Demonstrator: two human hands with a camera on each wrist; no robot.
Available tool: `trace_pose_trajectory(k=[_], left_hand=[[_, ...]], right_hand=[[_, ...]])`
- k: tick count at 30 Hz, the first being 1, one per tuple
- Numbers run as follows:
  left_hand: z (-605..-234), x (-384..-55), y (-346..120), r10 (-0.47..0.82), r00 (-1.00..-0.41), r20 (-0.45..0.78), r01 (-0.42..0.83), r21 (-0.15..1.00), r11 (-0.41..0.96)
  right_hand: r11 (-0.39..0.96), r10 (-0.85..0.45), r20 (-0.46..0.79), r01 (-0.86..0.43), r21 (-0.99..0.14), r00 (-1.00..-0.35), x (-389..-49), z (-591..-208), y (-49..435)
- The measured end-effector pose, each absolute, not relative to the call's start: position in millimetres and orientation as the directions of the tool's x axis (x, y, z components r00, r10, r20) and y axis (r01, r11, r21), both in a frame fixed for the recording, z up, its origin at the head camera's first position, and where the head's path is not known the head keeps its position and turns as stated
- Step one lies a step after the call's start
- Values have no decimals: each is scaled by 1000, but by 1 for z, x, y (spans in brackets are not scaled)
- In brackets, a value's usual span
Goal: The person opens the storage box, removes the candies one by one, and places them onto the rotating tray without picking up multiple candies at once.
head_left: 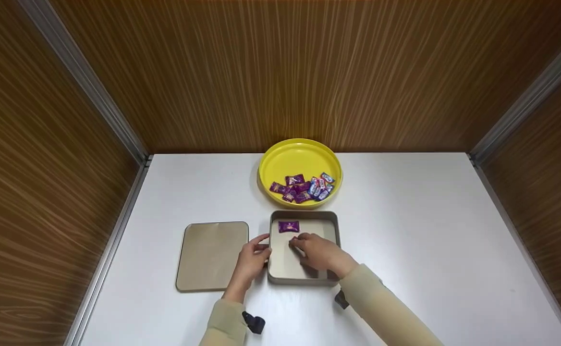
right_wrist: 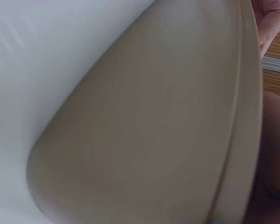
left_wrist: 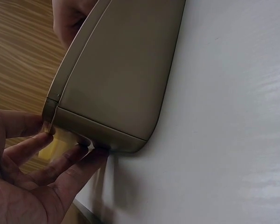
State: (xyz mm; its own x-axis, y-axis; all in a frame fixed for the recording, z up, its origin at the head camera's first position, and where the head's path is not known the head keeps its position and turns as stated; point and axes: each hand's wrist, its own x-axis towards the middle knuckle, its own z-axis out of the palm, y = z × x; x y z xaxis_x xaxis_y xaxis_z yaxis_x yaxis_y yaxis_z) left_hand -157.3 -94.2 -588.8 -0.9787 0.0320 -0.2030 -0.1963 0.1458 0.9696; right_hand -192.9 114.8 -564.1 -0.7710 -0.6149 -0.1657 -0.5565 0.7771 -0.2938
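A shallow beige tin box [head_left: 304,281] stands lidless on the table. Inside, one purple-wrapped candy [head_left: 288,227] lies flat near the far left corner. My right hand [head_left: 320,252] reaches down into the box, thumb and fingertips pinching another purple-wrapped candy, mostly hidden by the fingers, just below the first. My left hand [head_left: 252,260] is at the box's left side. In the left wrist view its fairly straight fingers [left_wrist: 77,175] touch the rim and the outer wall. The right wrist view is mostly filled by the box's outer wall [right_wrist: 144,112].
Behind the box, a round yellow tray [head_left: 292,156] holds several purple-wrapped candies [head_left: 295,179] and several blue-and-pink wrapped ones [head_left: 327,177]. A flat beige lid [head_left: 213,257] lies left of the box. Wood-grain panels [head_left: 203,77] enclose the white table [head_left: 415,230] on three sides.
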Motion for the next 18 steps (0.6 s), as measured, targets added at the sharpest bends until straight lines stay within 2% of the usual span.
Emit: trace_pose_trajectory(k=[9,18], left_hand=[[-588,-159,-93,16,-981,-191,-184,963,194],[-587,-159,-93,14,-979,-204,-198,963,185]], right_hand=[[799,-601,-147,-582,-151,-786,-186,-563,114],[822,-567,-131,-550,-147,-813,-187,-568,117]])
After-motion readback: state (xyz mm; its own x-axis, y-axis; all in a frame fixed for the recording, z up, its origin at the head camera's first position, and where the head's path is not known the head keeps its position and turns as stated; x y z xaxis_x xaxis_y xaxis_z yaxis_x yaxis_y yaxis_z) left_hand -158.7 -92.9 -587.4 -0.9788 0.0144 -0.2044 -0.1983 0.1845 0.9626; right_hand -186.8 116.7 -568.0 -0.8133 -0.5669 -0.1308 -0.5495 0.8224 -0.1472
